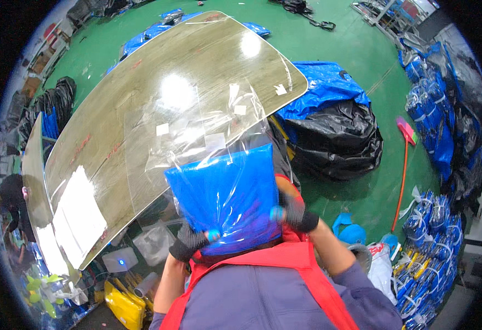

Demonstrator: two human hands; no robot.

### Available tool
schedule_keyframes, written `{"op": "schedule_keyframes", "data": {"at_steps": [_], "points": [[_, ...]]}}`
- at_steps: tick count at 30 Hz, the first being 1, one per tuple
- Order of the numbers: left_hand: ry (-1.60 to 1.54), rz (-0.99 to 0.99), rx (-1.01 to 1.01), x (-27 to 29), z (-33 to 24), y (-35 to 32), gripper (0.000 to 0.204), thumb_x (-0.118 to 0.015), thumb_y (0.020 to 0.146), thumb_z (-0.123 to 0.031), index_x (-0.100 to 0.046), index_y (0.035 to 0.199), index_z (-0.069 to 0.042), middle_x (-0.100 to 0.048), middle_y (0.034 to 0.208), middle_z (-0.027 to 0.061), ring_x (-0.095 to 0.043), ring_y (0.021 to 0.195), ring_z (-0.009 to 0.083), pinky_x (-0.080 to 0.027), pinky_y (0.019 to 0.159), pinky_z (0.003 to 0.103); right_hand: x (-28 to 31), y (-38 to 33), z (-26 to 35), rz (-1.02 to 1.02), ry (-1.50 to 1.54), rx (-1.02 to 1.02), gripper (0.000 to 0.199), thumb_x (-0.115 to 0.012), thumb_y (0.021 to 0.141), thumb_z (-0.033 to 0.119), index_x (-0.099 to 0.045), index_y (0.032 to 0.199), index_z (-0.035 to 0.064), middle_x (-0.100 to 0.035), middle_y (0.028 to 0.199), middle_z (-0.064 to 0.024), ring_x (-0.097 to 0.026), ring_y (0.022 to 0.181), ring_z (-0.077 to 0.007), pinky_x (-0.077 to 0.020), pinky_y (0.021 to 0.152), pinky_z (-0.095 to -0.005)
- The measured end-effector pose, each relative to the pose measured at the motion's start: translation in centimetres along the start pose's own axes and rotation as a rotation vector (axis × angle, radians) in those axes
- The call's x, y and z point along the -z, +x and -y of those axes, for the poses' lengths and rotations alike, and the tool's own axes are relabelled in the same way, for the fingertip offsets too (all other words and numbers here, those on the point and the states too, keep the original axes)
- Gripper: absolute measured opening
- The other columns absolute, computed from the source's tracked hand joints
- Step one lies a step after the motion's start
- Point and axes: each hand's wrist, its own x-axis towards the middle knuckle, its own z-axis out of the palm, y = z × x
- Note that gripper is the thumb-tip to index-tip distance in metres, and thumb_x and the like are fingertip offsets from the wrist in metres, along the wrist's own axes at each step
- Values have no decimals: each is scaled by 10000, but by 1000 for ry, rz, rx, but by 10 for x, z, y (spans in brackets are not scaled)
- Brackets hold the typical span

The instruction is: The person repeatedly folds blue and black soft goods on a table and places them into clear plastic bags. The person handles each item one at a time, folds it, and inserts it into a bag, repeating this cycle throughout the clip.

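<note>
A blue folded sheet (224, 190), flat and roughly square, sits inside a transparent plastic bag (188, 148) in front of my chest. The bag's far end spreads over the near edge of the wood-look tabletop (142, 82). My left hand (192, 241), in a dark glove with blue fingertips, is closed on the bundle's lower left edge. On the opposite side, my right hand (297, 212), gloved alike, grips the right edge. Creases run through the plastic between both hands. Several small white pieces, one a white square (162, 129), lie on or under the plastic; I cannot tell which.
A large black-and-blue sheet bundle (334, 132) stands right of the table. Tied blue bundles (433, 225) line the right side, near a broom (403, 170) with an orange handle. Yellow packs (124, 305) lie at lower left. Another person (14, 201) is at far left.
</note>
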Motion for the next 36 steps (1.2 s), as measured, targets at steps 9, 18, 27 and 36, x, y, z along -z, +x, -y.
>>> {"op": "schedule_keyframes", "data": {"at_steps": [9, 18, 27, 36], "points": [[-188, -202, -30, 8, -4, 9, 776, -819, 709, -352, -476, 1324, -25, -593, 1201, 130, -562, 1106, 259, -475, 936, 390, -1, -4, -19, 0, -31, -23, 987, -792, 747, 377, -216, 1483, 61, -345, 1484, -129, -347, 1349, -248, -299, 1110, -401], [-535, -372, -147, 18, -2, 10, 807, -728, 783, -488, -412, 1355, -13, -560, 1241, 120, -559, 1103, 242, -479, 932, 386, 4, 4, -14, 99, -65, -78, 804, -741, 808, 373, -358, 1412, 7, -488, 1370, -150, -442, 1273, -244, -328, 1092, -402], [-368, -353, -14, 0, 77, -13, 501, -694, 861, -288, -502, 1266, -63, -553, 1152, 37, -532, 1038, 176, -429, 924, 334, -3, 3, -28, -47, -100, -31, 815, -724, 813, 427, -358, 1420, 23, -485, 1378, -126, -448, 1271, -243, -347, 1077, -393], [-952, 131, -271, 24, 14, 40, 647, -537, 919, -432, -365, 1415, -54, -490, 1368, 171, -508, 1216, 332, -414, 1030, 478, 3, 54, 7, 222, 248, 498, 950, -639, 811, 583, -254, 1463, 9, -432, 1409, -123, -426, 1272, -256, -291, 1092, -391]]}}
